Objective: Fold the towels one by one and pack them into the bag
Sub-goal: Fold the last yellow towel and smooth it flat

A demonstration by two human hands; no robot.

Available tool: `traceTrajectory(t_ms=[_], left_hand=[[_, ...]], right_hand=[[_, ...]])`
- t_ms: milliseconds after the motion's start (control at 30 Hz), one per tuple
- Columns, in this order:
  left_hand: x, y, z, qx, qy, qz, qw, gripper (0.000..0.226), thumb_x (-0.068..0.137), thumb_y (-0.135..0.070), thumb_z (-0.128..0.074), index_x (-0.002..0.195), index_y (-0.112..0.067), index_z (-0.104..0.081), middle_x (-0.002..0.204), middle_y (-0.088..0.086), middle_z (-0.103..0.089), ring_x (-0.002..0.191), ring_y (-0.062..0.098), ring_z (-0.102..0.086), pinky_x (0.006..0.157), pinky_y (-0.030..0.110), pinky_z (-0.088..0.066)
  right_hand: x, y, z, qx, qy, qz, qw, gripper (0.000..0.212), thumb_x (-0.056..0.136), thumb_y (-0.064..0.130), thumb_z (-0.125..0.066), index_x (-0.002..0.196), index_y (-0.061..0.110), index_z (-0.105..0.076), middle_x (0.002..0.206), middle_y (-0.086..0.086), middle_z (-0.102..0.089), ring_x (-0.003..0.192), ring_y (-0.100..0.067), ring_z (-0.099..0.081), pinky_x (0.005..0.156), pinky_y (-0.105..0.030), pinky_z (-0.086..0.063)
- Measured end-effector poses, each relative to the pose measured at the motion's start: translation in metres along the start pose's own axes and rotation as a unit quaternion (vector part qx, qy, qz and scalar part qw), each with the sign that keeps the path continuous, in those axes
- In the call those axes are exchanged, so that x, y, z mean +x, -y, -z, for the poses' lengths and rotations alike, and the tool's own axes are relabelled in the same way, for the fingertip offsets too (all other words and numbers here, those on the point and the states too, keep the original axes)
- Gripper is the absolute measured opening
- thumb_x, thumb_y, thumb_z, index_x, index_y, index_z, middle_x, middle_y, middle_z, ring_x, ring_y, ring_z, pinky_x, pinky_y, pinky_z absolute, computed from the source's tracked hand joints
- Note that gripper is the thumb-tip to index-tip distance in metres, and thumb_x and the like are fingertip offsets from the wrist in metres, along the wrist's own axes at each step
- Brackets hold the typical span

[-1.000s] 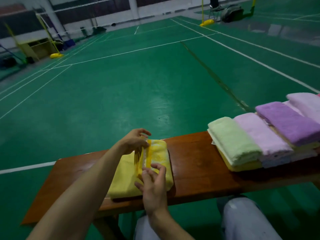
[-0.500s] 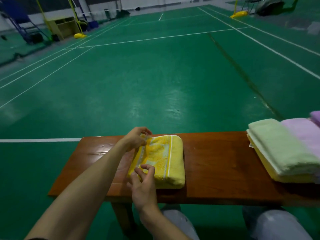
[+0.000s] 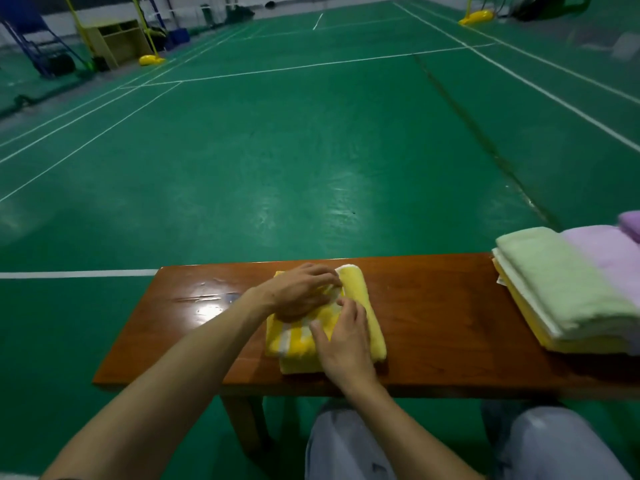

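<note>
Bench: one yellow towel under two hands

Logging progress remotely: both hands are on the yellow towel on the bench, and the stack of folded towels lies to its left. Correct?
Not quite: the left hand and right hand are on the yellow towel on the bench, but the stack of folded towels lies to its right, as the head view shows.
</note>
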State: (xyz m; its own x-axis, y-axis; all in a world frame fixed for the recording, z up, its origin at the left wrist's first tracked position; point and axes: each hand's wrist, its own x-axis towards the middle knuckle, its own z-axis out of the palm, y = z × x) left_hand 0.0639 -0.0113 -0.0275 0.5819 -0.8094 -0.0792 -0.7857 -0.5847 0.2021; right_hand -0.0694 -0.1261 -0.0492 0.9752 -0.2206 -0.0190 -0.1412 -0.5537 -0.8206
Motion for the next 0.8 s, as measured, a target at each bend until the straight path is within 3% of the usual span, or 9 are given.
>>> traceTrajectory(t_ms=[167,267,333,433,500,567,667,733,800], left_hand=[[-0.013,-0.005,-0.009,0.069,0.01,0.046,0.996,0.06,0.093,-0.054,-0.045,0.143,-0.021,-0.039,0.14,0.008,-0.04,0.125,0.025,-0.038,0.105,0.035,-0.036],[-0.02,-0.029,-0.011,0.152,-0.01,0.016,0.988,0.069,0.087,-0.067,-0.038,0.132,-0.016,-0.045,0.127,0.008,-0.045,0.111,0.024,-0.04,0.095,0.037,-0.041],[-0.015,-0.049,-0.02,0.188,-0.033,-0.003,0.982,0.079,0.084,-0.074,-0.032,0.127,-0.011,-0.05,0.128,0.011,-0.047,0.115,0.026,-0.042,0.099,0.038,-0.038],[0.003,-0.072,-0.031,0.14,-0.038,0.006,0.989,0.088,0.084,-0.074,-0.036,0.136,-0.002,-0.042,0.149,0.018,-0.033,0.136,0.03,-0.031,0.115,0.036,-0.025],[0.011,-0.079,-0.034,0.066,-0.041,0.027,0.997,0.089,0.082,-0.073,-0.044,0.138,-0.003,-0.036,0.152,0.014,-0.027,0.139,0.025,-0.027,0.115,0.032,-0.02],[0.015,-0.08,-0.039,0.041,-0.035,0.045,0.998,0.1,0.078,-0.079,-0.04,0.147,-0.008,-0.023,0.156,0.01,-0.018,0.143,0.022,-0.018,0.117,0.03,-0.013],[0.012,-0.075,-0.045,0.038,0.016,0.055,0.998,0.117,0.07,-0.09,-0.028,0.153,-0.016,0.006,0.161,0.003,0.011,0.146,0.012,0.014,0.119,0.029,0.007],[0.01,-0.069,-0.047,0.028,0.033,0.054,0.998,0.122,0.065,-0.093,-0.027,0.152,-0.017,0.014,0.158,-0.001,0.023,0.143,0.009,0.025,0.119,0.03,0.011],[0.008,-0.067,-0.049,0.013,0.041,0.068,0.997,0.127,0.062,-0.094,-0.032,0.151,-0.019,0.018,0.155,-0.004,0.029,0.142,0.008,0.028,0.12,0.034,0.008]], right_hand=[[0.031,-0.043,0.052,-0.155,0.17,0.15,0.962,0.08,0.084,0.044,-0.072,0.146,0.009,-0.034,0.146,-0.01,-0.041,0.136,-0.024,-0.039,0.116,-0.032,-0.027],[0.061,-0.059,0.107,-0.241,0.263,0.189,0.915,0.087,0.08,0.048,-0.076,0.148,0.018,-0.032,0.151,-0.003,-0.039,0.137,-0.016,-0.037,0.115,-0.021,-0.023],[0.082,-0.063,0.134,-0.294,0.29,0.191,0.891,0.092,0.076,0.048,-0.079,0.15,0.021,-0.032,0.152,0.0,-0.039,0.137,-0.015,-0.037,0.112,-0.019,-0.023],[0.102,-0.059,0.157,-0.299,0.317,0.177,0.882,0.096,0.071,0.038,-0.086,0.15,0.025,-0.034,0.15,0.002,-0.043,0.135,-0.015,-0.041,0.113,-0.025,-0.031],[0.103,-0.055,0.159,-0.278,0.317,0.164,0.892,0.098,0.07,0.038,-0.087,0.151,0.026,-0.033,0.152,0.002,-0.04,0.138,-0.017,-0.038,0.116,-0.03,-0.03],[0.094,-0.06,0.154,-0.278,0.306,0.164,0.896,0.11,0.066,0.058,-0.081,0.154,0.026,-0.024,0.161,0.002,-0.023,0.146,-0.016,-0.023,0.12,-0.029,-0.017],[0.078,-0.083,0.137,-0.369,0.286,0.202,0.861,0.142,0.042,0.099,-0.041,0.157,0.027,0.001,0.164,0.004,0.014,0.149,-0.014,0.016,0.119,-0.032,0.009],[0.081,-0.099,0.133,-0.386,0.261,0.19,0.864,0.148,0.034,0.105,-0.027,0.154,0.03,0.016,0.159,0.005,0.03,0.142,-0.013,0.033,0.119,-0.039,0.015],[0.085,-0.104,0.135,-0.395,0.268,0.173,0.861,0.148,0.032,0.106,-0.027,0.15,0.034,0.025,0.152,0.009,0.041,0.138,-0.013,0.041,0.117,-0.049,0.018]])
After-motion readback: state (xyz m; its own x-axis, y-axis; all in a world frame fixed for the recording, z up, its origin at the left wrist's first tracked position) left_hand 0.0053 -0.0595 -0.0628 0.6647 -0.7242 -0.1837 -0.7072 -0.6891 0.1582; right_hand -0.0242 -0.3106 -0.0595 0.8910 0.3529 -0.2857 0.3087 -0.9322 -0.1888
